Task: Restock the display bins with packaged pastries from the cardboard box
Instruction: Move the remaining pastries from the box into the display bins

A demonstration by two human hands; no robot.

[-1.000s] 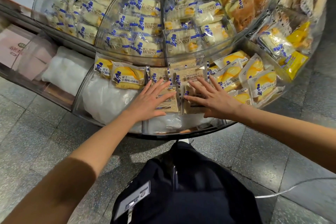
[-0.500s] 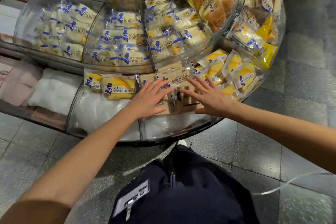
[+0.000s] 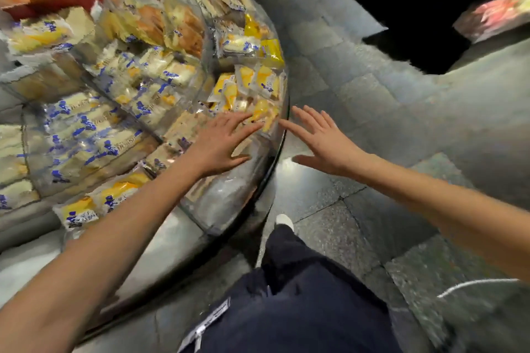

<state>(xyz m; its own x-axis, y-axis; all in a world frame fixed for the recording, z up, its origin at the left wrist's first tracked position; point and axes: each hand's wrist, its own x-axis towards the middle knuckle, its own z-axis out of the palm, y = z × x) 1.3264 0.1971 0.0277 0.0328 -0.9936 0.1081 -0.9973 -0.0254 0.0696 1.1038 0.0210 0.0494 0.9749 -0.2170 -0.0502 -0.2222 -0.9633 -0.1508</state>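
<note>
Head view, picture smeared, fine detail unreliable. The round tiered display (image 3: pixel 229 206) fills the field from 8 to 12 o'clock, its clear bins holding packaged pastries: yellow packets (image 3: pixel 258 83) in the bin at about 12 o'clock from the hands, blue-and-white packets (image 3: pixel 94 135) on the tier at 9 o'clock, brownish packets (image 3: pixel 183 129) just at 9 o'clock of the left hand (image 3: pixel 220 143). Left hand: fingers spread and straight, palm down, over the outer bin near the rim, fingertips reaching the nearest yellow packets; whether the palm presses on packets or hangs just above them I cannot tell through the blur. It grips nothing. Right hand (image 3: pixel 324 142): fingers also spread, palm down, empty, just outside the display's rim at 3 o'clock of the left hand, over the grey tiled floor (image 3: pixel 358 100). A white shoe (image 3: pixel 284 221) shows at 6 o'clock below the hands. The cardboard box is not in view. Judgement: this is the tail of a levelling or settling step on the outer bin, with no packet in hand for placing. The bins in sight look well filled, though the near wall of the outer bin shows a bare stretch. Next move calls for finding the box, likely off-frame, and taking up a fresh batch with both hands before coming back to whichever compartment sits lowest.
</note>
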